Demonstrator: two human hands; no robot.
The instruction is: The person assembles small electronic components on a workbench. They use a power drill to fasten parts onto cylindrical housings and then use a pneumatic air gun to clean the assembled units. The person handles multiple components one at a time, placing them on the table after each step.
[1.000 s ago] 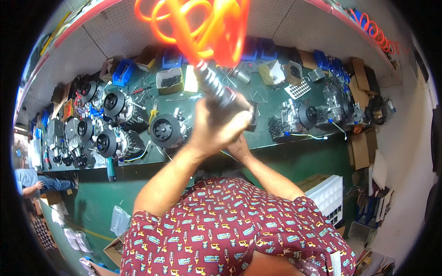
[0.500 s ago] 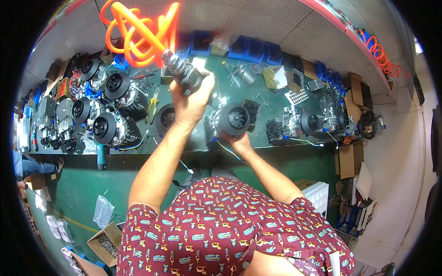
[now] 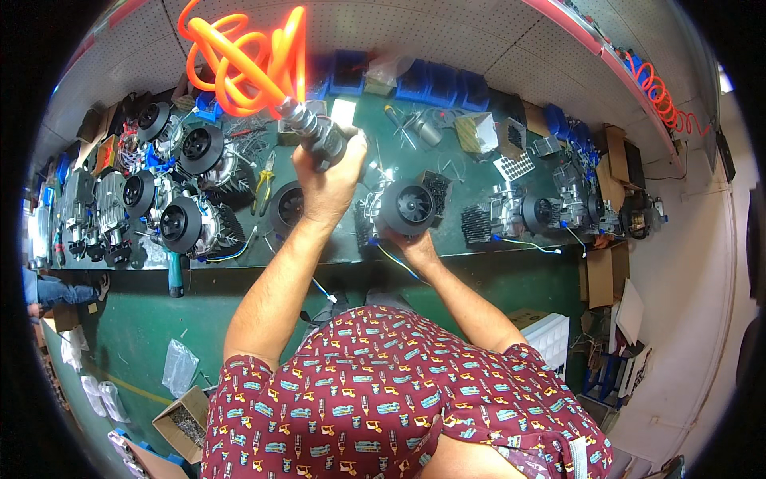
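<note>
My left hand (image 3: 333, 180) is wrapped around a dark air screwdriver (image 3: 323, 144), held up above the bench's near middle. A bright orange coiled air hose (image 3: 247, 64) joins its metal end fitting. My right hand (image 3: 416, 247) grips the near side of a blower unit (image 3: 408, 208) with a black round fan; its fingertips are hidden beneath the fan. A second black fan (image 3: 287, 207) sits left of this unit, partly behind my left forearm. Beside the held unit stands a small open box of dark screws (image 3: 436, 188). The screwdriver's tip is hidden by my left hand.
Several fan units (image 3: 182, 223) crowd the bench's left side, with yellow-handled pliers (image 3: 264, 188) alongside. More units (image 3: 507, 214) stand at the right, wires over the edge. Blue bins (image 3: 439, 86) line the back. A teal-handled tool (image 3: 175, 275) overhangs the front edge. Another person's leg (image 3: 68, 289) shows far left.
My left hand and the screwdriver have shifted slightly, and the orange hose has swung a little. My right hand stays on the blower unit.
</note>
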